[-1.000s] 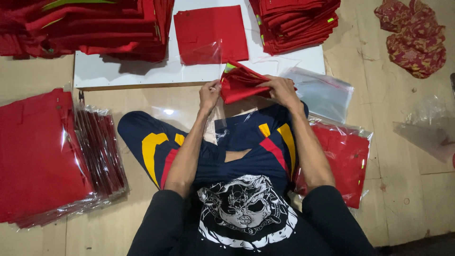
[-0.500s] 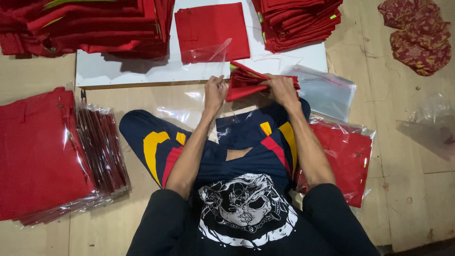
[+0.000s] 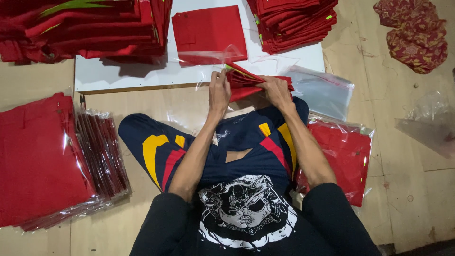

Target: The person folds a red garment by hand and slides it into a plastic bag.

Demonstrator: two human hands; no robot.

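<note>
Left hand (image 3: 219,91) and right hand (image 3: 276,90) closed around folded red garment (image 3: 246,81), now pressed flatter than a second ago, above lap, beside white board (image 3: 142,76); clear bags (image 3: 322,90) nearby.

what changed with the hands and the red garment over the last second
Little changed. Both hands, left hand and right hand, kept hold of the folded red garment and pressed it slightly flatter at the white board edge. The bagged red stacks stayed put.
</note>
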